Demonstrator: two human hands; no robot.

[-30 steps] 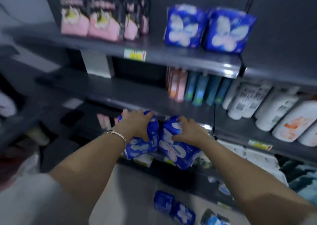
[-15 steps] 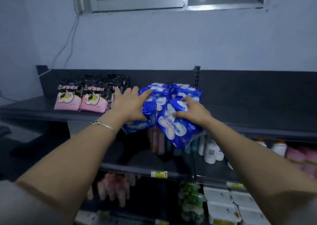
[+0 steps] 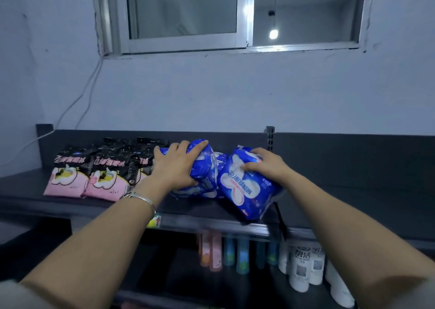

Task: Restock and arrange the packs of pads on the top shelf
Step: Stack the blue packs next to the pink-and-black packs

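Blue pad pack [image 3: 246,191] (printed "410") in right hand [image 3: 268,167]

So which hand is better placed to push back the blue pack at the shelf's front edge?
Right. The right hand grips that front pack; the left hand holds the other blue pack.

Royal-blue pad packs [image 3: 244,188] printed with white wing shapes; pink-and-black pad packs [image 3: 68,174]; a dark grey top shelf [image 3: 353,205].
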